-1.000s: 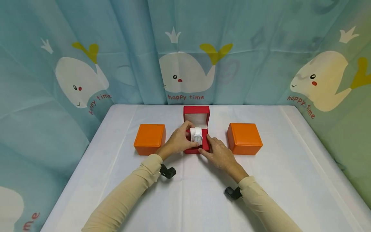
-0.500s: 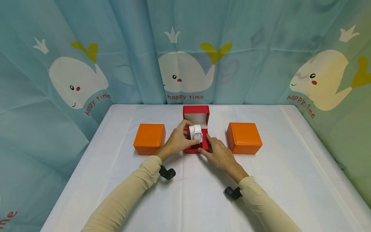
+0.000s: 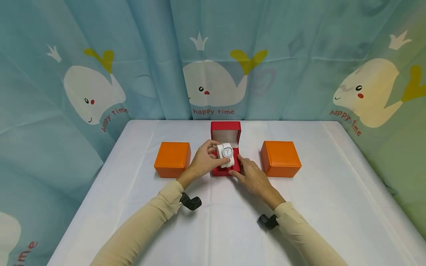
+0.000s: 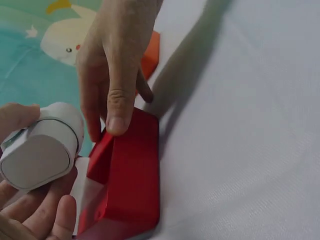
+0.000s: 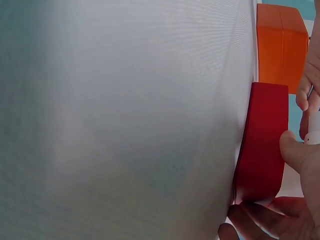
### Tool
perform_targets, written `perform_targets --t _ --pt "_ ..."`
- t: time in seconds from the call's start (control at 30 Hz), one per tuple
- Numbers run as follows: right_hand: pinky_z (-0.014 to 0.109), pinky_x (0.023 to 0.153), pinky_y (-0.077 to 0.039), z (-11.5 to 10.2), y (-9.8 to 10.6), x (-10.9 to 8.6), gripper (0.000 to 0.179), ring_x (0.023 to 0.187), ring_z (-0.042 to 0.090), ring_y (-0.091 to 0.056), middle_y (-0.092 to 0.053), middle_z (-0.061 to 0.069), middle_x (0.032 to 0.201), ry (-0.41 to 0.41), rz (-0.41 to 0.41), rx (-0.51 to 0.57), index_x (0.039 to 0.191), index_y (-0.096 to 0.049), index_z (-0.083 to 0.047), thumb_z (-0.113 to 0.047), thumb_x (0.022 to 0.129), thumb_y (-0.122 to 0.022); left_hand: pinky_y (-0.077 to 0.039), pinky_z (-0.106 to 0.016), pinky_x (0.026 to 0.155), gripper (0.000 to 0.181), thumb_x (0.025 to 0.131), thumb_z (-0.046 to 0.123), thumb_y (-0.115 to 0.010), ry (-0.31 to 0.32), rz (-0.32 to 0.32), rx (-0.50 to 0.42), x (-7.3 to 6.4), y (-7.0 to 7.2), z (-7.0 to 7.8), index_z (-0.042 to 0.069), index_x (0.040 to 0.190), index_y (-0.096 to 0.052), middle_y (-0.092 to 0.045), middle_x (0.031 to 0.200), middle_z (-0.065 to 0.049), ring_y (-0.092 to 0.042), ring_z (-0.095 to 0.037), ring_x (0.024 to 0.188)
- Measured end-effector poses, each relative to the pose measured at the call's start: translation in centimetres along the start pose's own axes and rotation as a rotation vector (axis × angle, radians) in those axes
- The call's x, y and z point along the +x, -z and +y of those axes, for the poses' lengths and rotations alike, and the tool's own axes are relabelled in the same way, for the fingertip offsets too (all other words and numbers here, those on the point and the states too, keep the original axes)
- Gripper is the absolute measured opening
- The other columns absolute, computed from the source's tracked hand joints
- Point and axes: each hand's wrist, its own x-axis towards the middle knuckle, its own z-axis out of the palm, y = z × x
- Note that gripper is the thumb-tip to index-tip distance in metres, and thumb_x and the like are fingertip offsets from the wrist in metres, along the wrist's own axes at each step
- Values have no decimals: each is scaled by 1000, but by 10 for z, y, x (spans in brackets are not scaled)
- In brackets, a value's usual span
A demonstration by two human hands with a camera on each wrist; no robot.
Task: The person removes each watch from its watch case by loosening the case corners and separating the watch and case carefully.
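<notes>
A white wristwatch (image 3: 227,152), its strap round a white cushion (image 4: 37,162), is between the thumb and fingers of my left hand (image 3: 203,161). The watch is tilted, dial facing up, over the open red watch box (image 3: 226,126). In the left wrist view the cushion's flat end faces the camera, apart from the box. My right hand (image 3: 254,179) steadies the box at its near right corner. In the right wrist view its thumb (image 5: 291,150) presses the front rim, and its other fingers lie along the side. The box's lid stands upright with a pale lining.
One closed orange box (image 3: 172,159) sits to the left of the red one, and another orange box (image 3: 281,159) to its right. A white cloth (image 3: 332,207) covers the table. Behind it hangs a blue curtain (image 3: 149,74) printed with whales.
The watch and its cushion have risen out of the red box with my left hand and turned slightly. My right hand has stayed on the box.
</notes>
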Motion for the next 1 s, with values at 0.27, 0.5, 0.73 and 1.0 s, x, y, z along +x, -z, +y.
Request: perform_targets --t 0.27,0.5,0.73,1.0 --pt "51 109 -39 3 2 -5 73 126 37 -53 -57 25 135 37 3 51 150 -39 10 -28 97 -72 -58 -33 80 59 84 12 -84 51 -14 -38 -4 0 -2 -3 133 -54 -72 108 -17 -70 -27 95" --pt "50 107 -42 4 3 -16 71 124 33 -54 -55 20 137 47 36 102 148 -40 5 -27 94 -75 -59 -33 78 53 86 12 -83 84 -48 -72 -12 2 -6 -1 130 -56 -72 104 -16 -71 -26 90" --pt "48 103 -46 5 -1 -30 62 123 30 -53 -53 14 137 269 178 -61 142 -49 0 -22 90 -77 -56 -28 73 53 85 12 -83 74 -79 -70 -23 4 -6 -2 128 -55 -73 101 -15 -72 -23 87" --pt "49 106 -44 -3 1 -42 62 128 31 -48 -51 14 139 308 185 -3 142 -49 0 -25 91 -75 -57 -31 77 58 85 17 -84 119 -103 -82 -36 4 -3 -4 133 -57 -73 107 -16 -72 -23 92"
